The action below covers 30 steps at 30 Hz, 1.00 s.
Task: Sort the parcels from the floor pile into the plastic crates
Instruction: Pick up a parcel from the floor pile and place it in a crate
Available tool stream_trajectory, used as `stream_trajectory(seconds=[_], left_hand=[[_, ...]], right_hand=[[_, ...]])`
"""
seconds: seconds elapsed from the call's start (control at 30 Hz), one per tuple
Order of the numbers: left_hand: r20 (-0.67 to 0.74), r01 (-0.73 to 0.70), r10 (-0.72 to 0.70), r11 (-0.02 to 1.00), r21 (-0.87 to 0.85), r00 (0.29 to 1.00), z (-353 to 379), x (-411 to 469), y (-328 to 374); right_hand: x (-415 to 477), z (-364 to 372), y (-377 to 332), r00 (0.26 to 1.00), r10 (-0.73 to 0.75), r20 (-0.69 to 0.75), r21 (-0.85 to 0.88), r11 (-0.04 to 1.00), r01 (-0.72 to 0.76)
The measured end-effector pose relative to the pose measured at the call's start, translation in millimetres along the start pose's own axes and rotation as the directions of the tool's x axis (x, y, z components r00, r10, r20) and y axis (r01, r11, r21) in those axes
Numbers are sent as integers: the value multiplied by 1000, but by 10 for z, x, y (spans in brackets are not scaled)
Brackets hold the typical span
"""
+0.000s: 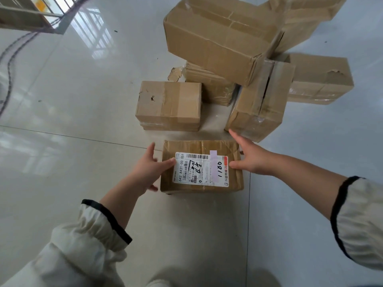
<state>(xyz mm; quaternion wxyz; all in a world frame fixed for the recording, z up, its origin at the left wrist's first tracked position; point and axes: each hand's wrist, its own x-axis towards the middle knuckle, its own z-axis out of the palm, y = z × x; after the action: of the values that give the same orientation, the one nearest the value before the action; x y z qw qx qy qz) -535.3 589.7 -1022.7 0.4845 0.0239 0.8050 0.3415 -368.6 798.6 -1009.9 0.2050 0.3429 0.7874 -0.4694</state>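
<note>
Cardboard: seven parcels (169, 106); two hands (148, 172) (251, 160) touching one.

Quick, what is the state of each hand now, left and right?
Left hand: open, fingers spread, thumb on the labelled parcel.
Right hand: open, fingers spread, thumb on the same parcel.

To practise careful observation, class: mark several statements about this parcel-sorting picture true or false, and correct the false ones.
1. The nearest parcel has a white label facing up. True.
2. The large box lies on top of other boxes. True.
3. Both hands rest on the large box. False: the left hand and right hand flank the nearest parcel, fingers straight.
4. A plastic crate stands beside the pile. False: no crate is in view.
5. The parcels lie on carpet. False: the floor is glossy tile.
</note>
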Motion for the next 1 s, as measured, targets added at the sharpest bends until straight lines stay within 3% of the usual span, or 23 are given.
stream_trajectory(seconds=[0.1, 0.17, 0.23, 0.37, 0.43, 0.5, 0.57, 0.63, 0.83, 0.9, 1.0], left_hand=[[156, 314, -319, 948, 56, 935, 40, -140, -39], [291, 362, -332, 931, -56, 897, 48, -176, -84], [240, 306, -261, 936, -173, 935, 31, -103, -91], [16, 93, -92, 963, -252, 996, -41, 94, 31], [-69, -10, -10, 958, -287, 998, -16, 135, 101], [-108, -87, 57, 953, -289, 992, 65, 132, 140], [-50, -120, 110, 959, -256, 993, 159, 116, 134], [-4, -146, 148, 966, -215, 989, 208, 96, 119], [39, -149, 161, 966, -213, 986, 170, 44, 90], [119, -92, 117, 975, -200, 986, 113, 35, 27], [188, -25, 64, 979, -203, 980, 85, 51, -58]], right_hand=[[13, 19, 28, 995, -94, 14, -91, 991, 95], [8, -2, 35, 996, -94, -3, -82, 992, 93], [-18, -11, 13, 998, -64, -11, -83, 995, 63], [-80, 62, -81, 1000, 22, 21, -281, 960, -15], [-114, 167, -130, 997, 68, 36, -271, 961, -56], [-166, 370, -162, 978, 130, 166, -130, 986, -109], [-248, 606, -188, 936, 188, 297, 35, 978, -207], [-299, 748, -198, 911, 228, 343, 88, 958, -272], [-250, 632, -245, 860, 284, 423, -6, 950, -311], [-199, 541, -257, 854, 313, 416, -5, 940, -342], [-99, 443, -256, 916, 287, 282, 207, 913, -350]])
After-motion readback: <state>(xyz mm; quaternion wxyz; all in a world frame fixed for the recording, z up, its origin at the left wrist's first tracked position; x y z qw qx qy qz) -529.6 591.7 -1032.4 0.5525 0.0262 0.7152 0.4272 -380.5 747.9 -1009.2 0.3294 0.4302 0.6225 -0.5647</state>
